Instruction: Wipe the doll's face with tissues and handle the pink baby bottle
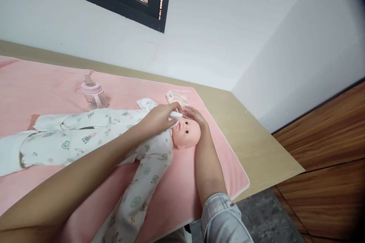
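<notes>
A baby doll with a bald head lies on its back, dressed in a white outfit printed with small green and brown figures. Over the doll's upper chest, my left hand is closed on a small white piece, held at the doll's mouth and chin. Its exact kind does not show clearly. My right hand curves along the far side of the doll's head, fingers stretched out and resting against or close to the cheek. Just beyond the hands lies a small clear plastic packet.
A pink blanket covers much of the wooden table. A baby bottle with a pink collar and handle lies tilted behind the doll. White walls and a dark window frame stand behind; wooden panels are at right.
</notes>
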The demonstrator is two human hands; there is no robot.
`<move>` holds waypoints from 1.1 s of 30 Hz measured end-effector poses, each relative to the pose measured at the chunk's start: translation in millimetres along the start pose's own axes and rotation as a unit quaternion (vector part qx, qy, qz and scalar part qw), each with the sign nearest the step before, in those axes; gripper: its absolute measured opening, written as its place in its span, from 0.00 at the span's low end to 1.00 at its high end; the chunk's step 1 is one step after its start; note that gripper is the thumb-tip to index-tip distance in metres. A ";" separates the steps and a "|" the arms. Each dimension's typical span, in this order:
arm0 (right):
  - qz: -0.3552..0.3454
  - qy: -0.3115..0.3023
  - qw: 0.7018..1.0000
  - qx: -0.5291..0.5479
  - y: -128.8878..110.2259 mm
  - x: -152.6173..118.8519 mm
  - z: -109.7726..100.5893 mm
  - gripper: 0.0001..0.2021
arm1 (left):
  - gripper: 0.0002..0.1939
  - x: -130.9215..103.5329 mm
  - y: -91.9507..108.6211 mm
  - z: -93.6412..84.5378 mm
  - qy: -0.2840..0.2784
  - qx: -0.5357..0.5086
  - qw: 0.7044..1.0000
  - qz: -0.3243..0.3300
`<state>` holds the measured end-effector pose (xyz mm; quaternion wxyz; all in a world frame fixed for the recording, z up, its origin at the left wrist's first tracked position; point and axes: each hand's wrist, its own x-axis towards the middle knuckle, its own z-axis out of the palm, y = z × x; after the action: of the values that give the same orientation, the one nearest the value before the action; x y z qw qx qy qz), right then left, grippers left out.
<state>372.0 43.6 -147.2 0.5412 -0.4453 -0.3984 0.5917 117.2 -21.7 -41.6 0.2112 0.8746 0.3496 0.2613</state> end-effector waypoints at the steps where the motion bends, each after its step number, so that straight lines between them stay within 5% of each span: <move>1: 0.000 -0.002 1.000 0.001 0.5 0.4 -0.5 0.17 | 0.16 0.2 -0.3 0.5 0.005 -0.004 1.000 0.000; 12: 0.011 0.009 1.000 0.008 0.0 -1.4 0.5 0.16 | 0.17 0.7 -0.6 -4.6 0.023 -0.039 0.999 0.004; 23: 0.009 0.001 1.000 -0.003 -1.5 -1.4 0.1 0.16 | 0.23 -3.6 8.0 1.4 -0.028 -0.069 0.997 0.008; 33: 0.015 0.016 1.000 -0.001 -1.3 2.0 -1.3 0.14 | 0.21 -4.4 8.8 5.3 0.009 -0.055 0.998 0.009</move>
<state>373.6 45.6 -146.5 0.5378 -0.4612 -0.3838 0.5923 122.1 -31.7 -42.3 0.2529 0.8626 0.3284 0.2899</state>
